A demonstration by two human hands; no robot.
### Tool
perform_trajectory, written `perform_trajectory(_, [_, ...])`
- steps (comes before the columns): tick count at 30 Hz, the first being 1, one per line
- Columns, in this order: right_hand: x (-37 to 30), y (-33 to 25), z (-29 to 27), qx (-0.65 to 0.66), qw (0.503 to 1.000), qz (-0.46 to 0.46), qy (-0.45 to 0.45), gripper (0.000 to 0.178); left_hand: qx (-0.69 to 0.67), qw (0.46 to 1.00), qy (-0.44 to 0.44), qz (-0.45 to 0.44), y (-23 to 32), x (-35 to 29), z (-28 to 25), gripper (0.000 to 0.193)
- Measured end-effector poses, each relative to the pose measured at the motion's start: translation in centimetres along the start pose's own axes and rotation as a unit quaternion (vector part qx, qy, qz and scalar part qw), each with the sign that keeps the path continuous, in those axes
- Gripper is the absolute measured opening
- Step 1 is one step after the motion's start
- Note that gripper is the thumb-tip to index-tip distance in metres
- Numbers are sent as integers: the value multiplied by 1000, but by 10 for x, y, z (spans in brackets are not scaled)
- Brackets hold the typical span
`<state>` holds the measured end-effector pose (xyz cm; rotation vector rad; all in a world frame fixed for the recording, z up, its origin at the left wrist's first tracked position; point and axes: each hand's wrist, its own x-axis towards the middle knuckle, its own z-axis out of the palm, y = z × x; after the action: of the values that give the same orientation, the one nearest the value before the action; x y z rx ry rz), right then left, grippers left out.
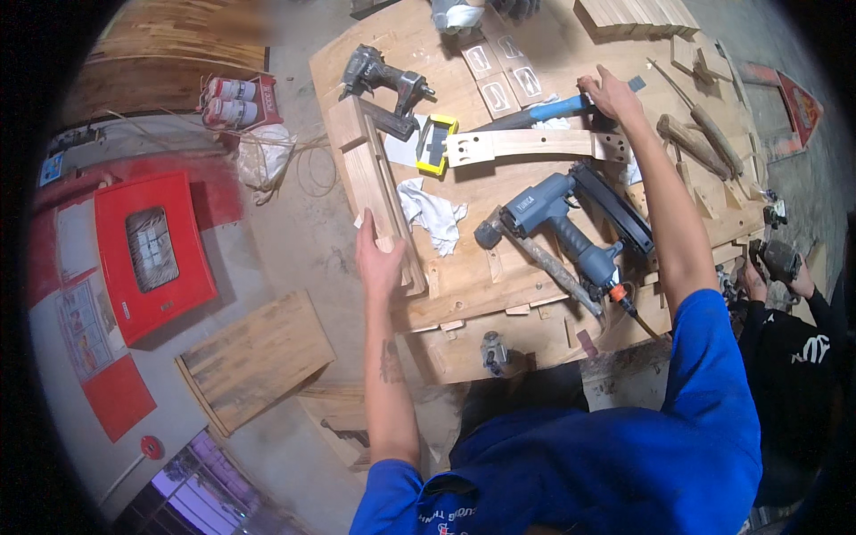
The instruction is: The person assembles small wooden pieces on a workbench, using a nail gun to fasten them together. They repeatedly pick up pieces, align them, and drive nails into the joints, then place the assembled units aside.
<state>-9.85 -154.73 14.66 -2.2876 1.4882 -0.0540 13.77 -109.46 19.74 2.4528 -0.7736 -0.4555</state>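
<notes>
At the table's left edge my left hand (380,257) is closed around the near part of a long, narrow wooden frame piece (357,156). My right hand (613,96) reaches to the far side and is closed over a long tool with a blue-and-black handle (555,110); its head is hidden beneath the fingers. Just nearer lies a curved wooden slat with drilled holes (535,145). A grey nail gun (557,223) rests on its side, beside a wooden-handled hammer (544,263). Beyond the frame piece sits a smaller dark nail gun (385,80).
A yellow-edged case (437,144) and a white cloth (430,214) lie on the plywood table (486,290). Wood strips (637,16) are stacked far right. At right, another person's hands hold a dark tool (779,261). A red cabinet (153,254) stands left.
</notes>
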Motion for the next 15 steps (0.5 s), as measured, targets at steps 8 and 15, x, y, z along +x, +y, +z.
perform_trajectory(8, [-169, -140, 25, 322, 923, -208, -29, 49, -12, 996, -42, -78, -4, -9, -9, 90])
perform_trajectory(15, [-221, -277, 140, 392, 884, -36, -253, 73, -77, 988, -24, -132, -7, -16, -11, 88])
